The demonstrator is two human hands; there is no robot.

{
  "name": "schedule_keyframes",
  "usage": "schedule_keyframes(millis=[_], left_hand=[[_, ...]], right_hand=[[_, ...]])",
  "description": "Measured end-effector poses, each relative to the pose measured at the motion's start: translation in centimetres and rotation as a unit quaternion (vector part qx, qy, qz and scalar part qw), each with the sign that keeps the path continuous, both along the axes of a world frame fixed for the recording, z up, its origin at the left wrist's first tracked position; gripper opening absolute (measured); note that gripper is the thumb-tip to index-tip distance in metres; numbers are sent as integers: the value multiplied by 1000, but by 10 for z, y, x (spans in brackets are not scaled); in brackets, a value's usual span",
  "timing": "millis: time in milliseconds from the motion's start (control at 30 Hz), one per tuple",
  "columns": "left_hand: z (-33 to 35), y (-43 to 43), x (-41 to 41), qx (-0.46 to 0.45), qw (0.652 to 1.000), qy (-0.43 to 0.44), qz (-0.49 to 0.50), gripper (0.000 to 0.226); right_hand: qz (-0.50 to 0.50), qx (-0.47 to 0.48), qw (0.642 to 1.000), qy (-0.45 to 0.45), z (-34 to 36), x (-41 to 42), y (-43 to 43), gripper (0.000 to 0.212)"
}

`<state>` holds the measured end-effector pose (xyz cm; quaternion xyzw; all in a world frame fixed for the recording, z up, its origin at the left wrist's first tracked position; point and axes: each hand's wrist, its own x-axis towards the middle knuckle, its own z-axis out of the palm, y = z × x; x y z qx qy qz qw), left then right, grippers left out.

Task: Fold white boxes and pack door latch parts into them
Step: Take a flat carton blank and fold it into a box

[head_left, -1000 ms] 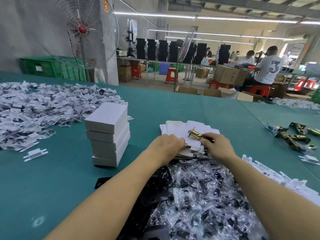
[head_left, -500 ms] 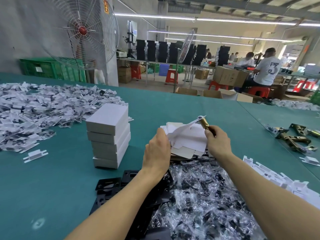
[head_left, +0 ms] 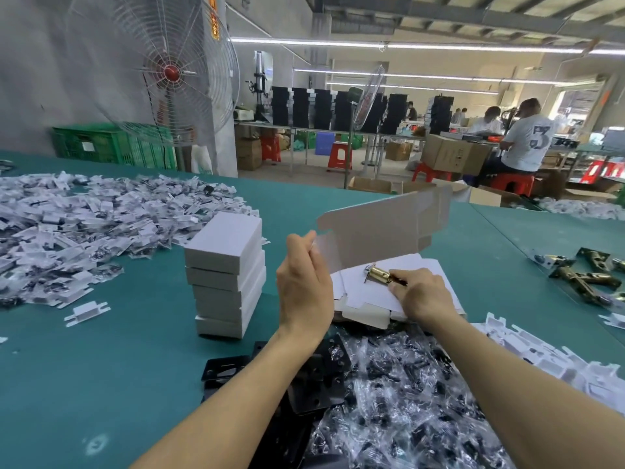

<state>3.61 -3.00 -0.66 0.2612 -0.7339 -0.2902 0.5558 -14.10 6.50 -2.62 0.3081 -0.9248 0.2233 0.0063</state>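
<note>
On the green table [head_left: 101, 384], your left hand [head_left: 304, 286] pinches 1 blank [head_left: 382, 228] by its corner, raised clear of the pile [head_left: 365, 299], likely for folding, while your right hand [head_left: 426, 296] grips a brass latch [head_left: 378, 274] low over that pile, seemingly ready to pack.

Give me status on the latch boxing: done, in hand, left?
Done: a stack of closed white boxes. In hand: the left hand holds up an unfolded box blank; the right hand holds a brass latch over the remaining blanks. Left: folding and packing this one, plus more latches and bagged parts.
</note>
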Motion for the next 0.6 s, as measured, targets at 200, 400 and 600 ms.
schedule_keyframes(millis=[200, 400, 600], left_hand=[[9, -2, 22, 46, 996, -69, -35, 19], [7, 6, 41, 136, 981, -137, -36, 19], [-9, 23, 65, 173, 968, -170, -63, 14]], right_hand=[[-19, -35, 999, 4, 12, 17, 9, 25], [34, -435, 827, -354, 44, 49, 48, 53], [64, -452, 805, -379, 52, 87, 87, 19]])
